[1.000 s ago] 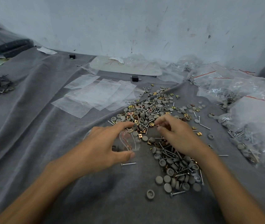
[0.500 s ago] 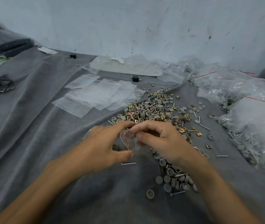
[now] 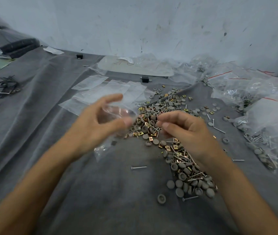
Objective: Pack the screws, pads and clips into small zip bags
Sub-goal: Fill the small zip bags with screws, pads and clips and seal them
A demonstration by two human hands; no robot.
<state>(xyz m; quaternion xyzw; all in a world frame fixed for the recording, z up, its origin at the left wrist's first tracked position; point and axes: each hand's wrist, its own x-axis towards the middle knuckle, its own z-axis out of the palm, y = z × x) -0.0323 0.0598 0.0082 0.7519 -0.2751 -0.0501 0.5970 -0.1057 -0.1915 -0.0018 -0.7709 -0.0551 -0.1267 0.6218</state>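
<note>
Your left grip [image 3: 92, 128] is clamped on a small clear zip bag [image 3: 119, 111], thumb below and fingers above. Your right grip [image 3: 185, 131] hangs near it, fingertips curled together; whether they pinch anything cannot be told. Under that wrist, grey pads [image 3: 179, 192], screws [image 3: 139, 167] and brass clips [image 3: 141, 109] lie heaped on the grey cloth [image 3: 101, 192]. Beyond lie flat empty bags [image 3: 107, 89]; filled bags [image 3: 270, 116] sit far right.

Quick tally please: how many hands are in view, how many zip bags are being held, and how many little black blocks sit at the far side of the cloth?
Hands, left hand and right hand: 2
Zip bag held: 1
Black blocks: 2
Total: 5
</note>
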